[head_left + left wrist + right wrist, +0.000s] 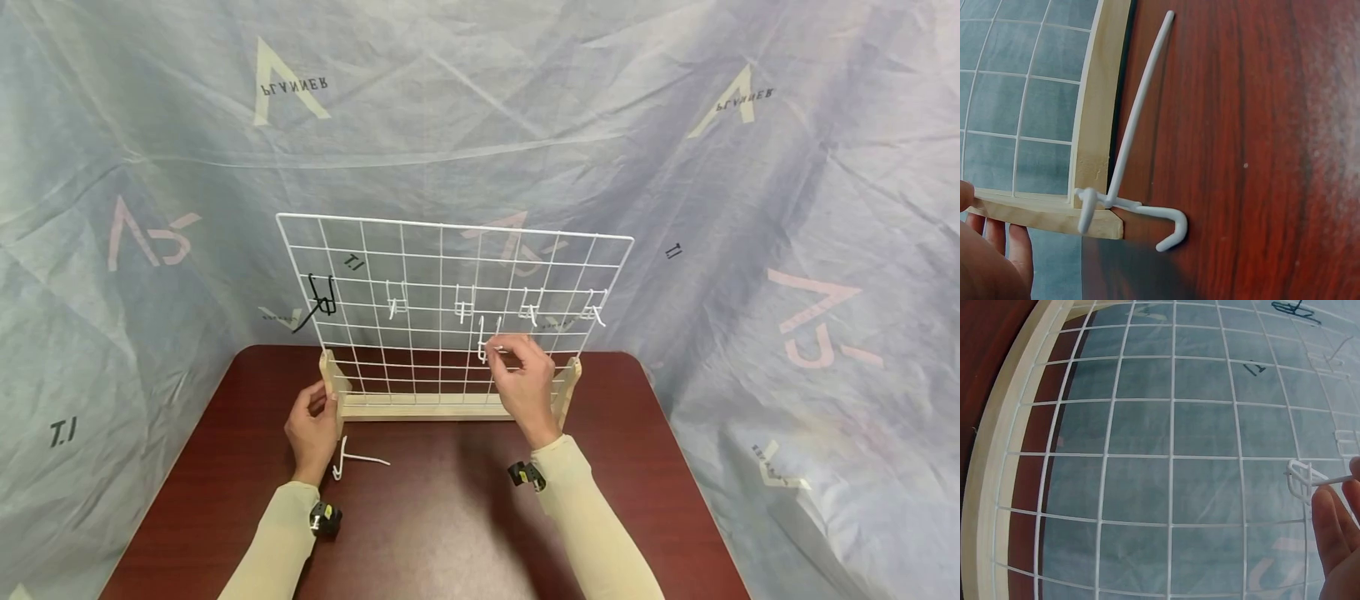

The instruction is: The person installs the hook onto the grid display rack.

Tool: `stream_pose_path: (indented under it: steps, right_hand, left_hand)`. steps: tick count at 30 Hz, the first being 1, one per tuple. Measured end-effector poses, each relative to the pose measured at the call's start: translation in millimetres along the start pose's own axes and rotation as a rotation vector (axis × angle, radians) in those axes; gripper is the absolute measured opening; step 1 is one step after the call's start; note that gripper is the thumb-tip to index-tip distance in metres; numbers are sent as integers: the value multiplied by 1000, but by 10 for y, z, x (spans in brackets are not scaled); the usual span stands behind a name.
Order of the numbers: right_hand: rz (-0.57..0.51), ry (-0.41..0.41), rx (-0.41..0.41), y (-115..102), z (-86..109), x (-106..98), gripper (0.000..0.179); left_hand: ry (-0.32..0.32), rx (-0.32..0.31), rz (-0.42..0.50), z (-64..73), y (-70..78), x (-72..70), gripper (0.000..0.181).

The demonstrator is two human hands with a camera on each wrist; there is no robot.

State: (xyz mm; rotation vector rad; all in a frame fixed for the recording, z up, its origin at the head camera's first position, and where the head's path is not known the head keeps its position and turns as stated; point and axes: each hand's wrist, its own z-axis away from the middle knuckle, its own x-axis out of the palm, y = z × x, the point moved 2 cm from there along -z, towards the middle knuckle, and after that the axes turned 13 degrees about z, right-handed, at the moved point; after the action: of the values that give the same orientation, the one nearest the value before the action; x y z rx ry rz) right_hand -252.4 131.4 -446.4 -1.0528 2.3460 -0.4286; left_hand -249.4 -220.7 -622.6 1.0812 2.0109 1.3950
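Note:
A white wire grid panel (441,225) stands upright in a pale wooden stand (420,412). My right hand (525,379) pinches the prong of a white wire hook (482,340) between thumb and fingertips. That hook's frame is up against the grid; whether it is latched on a wire I cannot tell. At the stand's left side piece, my left hand (311,425) grips the wood, thumb on one face and fingers on the other in the left wrist view. Close by, another white hook (1138,112) lies on the table with its long prong pointing right in the head view.
A black hook (324,305) hangs at the grid's left, and several white hooks (463,310) hang in a row to its right. Everything stands on a dark red wooden table (420,517). Printed grey cloth (480,108) surrounds it at the back and sides.

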Motion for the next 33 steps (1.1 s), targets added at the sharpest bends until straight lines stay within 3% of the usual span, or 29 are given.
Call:
stream_pose_path:
  steps: [11,33]
  right_hand:
    - [30,-2,-12,29,103,21,15]
    - [27,-1,-31,72,329,103,19]
  left_hand:
    - [2,4,-3,-21,-27,7,30]
    - [-3,-9,-7,0,-14,-14,30]
